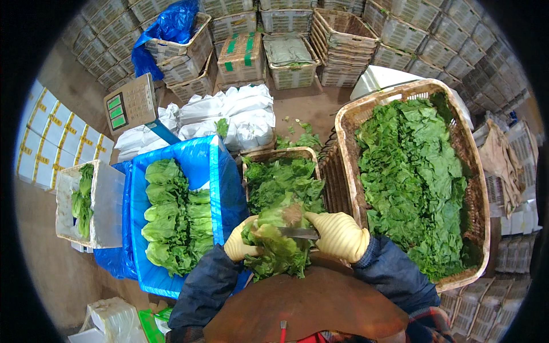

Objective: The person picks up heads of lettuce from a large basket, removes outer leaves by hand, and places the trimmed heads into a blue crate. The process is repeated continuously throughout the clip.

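My left hand [238, 241], in a ribbed cream glove, grips a head of leafy lettuce [276, 253] in front of my apron. The lettuce's brownish stem end is turned upward. In my gloved right hand [341, 236] is a knife [298, 233], its blade lying across the lettuce near that end. Just beyond my hands, a small crate [281, 151] holds loose green leaves [281, 182]. To the left, a crate lined with blue plastic [188, 148] contains rows of lettuce heads [165, 218]. A large, dirt-stained crate [484, 231] at my right is full of lettuce [411, 184].
A scale display [131, 103] rises behind the blue-lined crate. White wrapped bundles [227, 109] lie beyond it, with fallen leaves [306, 138] on the floor nearby. A whitish bin [107, 206] stands at far left. Stacked crates [343, 43] line the back.
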`<state>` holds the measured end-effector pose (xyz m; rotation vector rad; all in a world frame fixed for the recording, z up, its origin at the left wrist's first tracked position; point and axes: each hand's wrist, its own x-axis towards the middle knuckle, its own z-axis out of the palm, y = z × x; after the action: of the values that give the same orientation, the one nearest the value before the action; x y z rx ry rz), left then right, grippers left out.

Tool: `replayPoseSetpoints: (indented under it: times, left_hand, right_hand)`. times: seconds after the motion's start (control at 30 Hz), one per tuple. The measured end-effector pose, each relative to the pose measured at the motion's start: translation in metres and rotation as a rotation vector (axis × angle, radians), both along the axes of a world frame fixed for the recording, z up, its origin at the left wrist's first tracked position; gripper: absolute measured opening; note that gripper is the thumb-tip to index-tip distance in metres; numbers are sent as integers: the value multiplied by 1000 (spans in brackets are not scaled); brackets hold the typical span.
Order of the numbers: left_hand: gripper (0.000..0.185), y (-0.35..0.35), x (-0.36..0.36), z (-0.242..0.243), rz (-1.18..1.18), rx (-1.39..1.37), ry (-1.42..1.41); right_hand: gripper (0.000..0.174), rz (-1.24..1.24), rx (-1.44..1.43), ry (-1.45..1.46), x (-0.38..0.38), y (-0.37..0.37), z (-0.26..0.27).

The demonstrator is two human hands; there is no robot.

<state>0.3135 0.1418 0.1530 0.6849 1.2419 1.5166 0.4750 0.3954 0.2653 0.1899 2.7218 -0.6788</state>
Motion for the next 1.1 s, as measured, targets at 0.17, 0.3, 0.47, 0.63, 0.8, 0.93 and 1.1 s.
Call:
replayPoseSetpoints:
  times: [0.17,0.3,0.47,0.63,0.8,0.93,1.1]
  left_hand:
    - [84,-1,15,3,4,-97,10]
    - [93,2,8,8,-45,-122,-283]
    - [85,40,-18,28,52,-154,117]
    - [93,98,-48,53,124,-48,128]
    - [114,88,-48,40,345,86,7]
    - [96,75,-1,-12,186,251,185]
    - [68,68,-15,-25,374,242,-506]
  right_hand:
    - [53,2,-98,66,14,39,-45]
    - [42,-349,-77,-199,29,70,-77]
    - [51,-582,-1084,50,33,44,-82]
    - [69,-792,-1484,419,17,49,-84]
    - [62,-1079,-1764,529,20,60,-98]
    - [65,-1115,-1584,633,8,47,-96]
    - [24,-970,-1181,607,-10,45,-59]
